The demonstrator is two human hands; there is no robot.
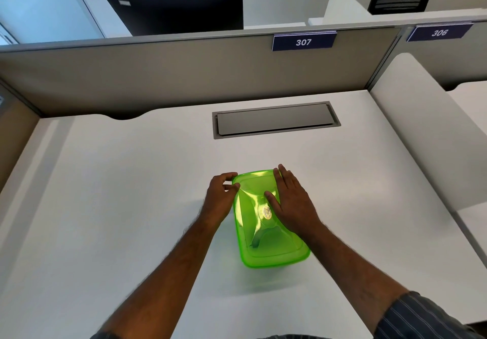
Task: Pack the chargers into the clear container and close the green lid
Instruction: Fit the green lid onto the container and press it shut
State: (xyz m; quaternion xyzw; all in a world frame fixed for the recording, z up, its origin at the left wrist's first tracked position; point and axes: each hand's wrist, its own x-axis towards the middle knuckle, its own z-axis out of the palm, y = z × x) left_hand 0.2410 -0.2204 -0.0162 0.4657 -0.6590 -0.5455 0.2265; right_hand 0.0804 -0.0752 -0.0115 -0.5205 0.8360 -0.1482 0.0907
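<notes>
A translucent green lid [274, 249] covers the container on the white desk [118, 207], a little right of centre. The clear container under it and any chargers inside are hidden by the lid. My left hand [220, 199] grips the lid's far left corner, fingers curled on the rim. My right hand [292, 201] lies flat on the lid's right half, fingers spread, palm pressing down on it.
A grey cable hatch [274, 119] is set into the desk behind the container. A beige partition [158, 75] with a "307" label [303, 42] closes the back. A white side panel [421, 133] stands at the right.
</notes>
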